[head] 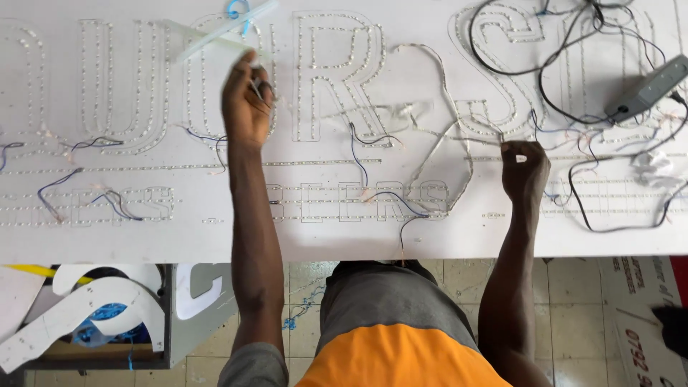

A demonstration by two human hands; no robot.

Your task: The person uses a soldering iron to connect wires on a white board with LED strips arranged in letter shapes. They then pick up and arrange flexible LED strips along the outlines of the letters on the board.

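Lying flat across a desk (pixel 215 244), a white sign panel (pixel 430 72) studded with small lights in outlined letter shapes, seen from above a tiled workshop floor (pixel 573 301).

Left hand (pixel 246 100) reaching up the panel, fingers (pixel 240 72) closing around a thin pale strip (pixel 215 32) and a small slim tool; exactly what the tool is, impossible to tell. Strip slanting up and away from those fingers, tilted against the panel, with a bit of blue wire (pixel 236 8) just beyond its upper part.

Right hand (pixel 524 168) resting lower on the panel, fingers (pixel 522 154) curling into a tight fist around a small white piece; whether a wire end or a light, too small to tell. Pale light string (pixel 448 107) looping away from those fingers toward the big letters. Black cables (pixel 552 93) tangling just beyond the right fingers, running to a grey box (pixel 648 89) well apart from them near the panel's far corner. Blue and dark wires (pixel 358 154) trailing between the two hands.

Below the desk edge, near the left elbow, cut-out white letter shapes (pixel 79 308) piling in a box.
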